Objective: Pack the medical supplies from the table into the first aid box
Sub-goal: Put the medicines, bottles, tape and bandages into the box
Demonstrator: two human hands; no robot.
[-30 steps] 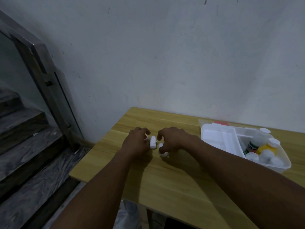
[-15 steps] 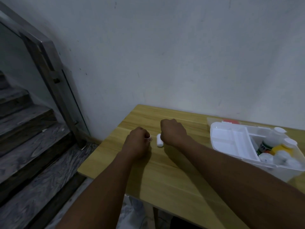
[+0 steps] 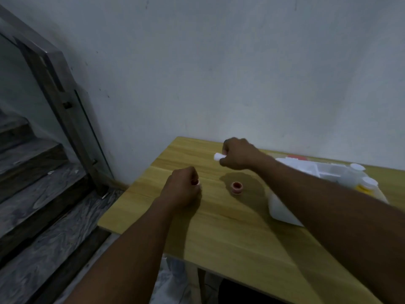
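Lifted since half a second ago, the right hand (image 3: 237,153) hangs above the wooden table (image 3: 230,227), left of the white first aid box (image 3: 306,170), fingers clenching a small white bottle (image 3: 217,156). Left hand (image 3: 183,189) rests fisted around something pinkish. A pink tape roll (image 3: 237,187) lies between them.

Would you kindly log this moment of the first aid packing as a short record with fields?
surface: wooden table set against a wall
right hand: raised above the table, closed on a small white item
left hand: fist near the tabletop, something small and pinkish at the fingers, too hidden to identify
loose on table: small pinkish tape roll, lying apart from both hands
first aid box: white, open, at the right, partly behind the right forearm
box contents: white-capped bottles
left of table: staircase with glass railing
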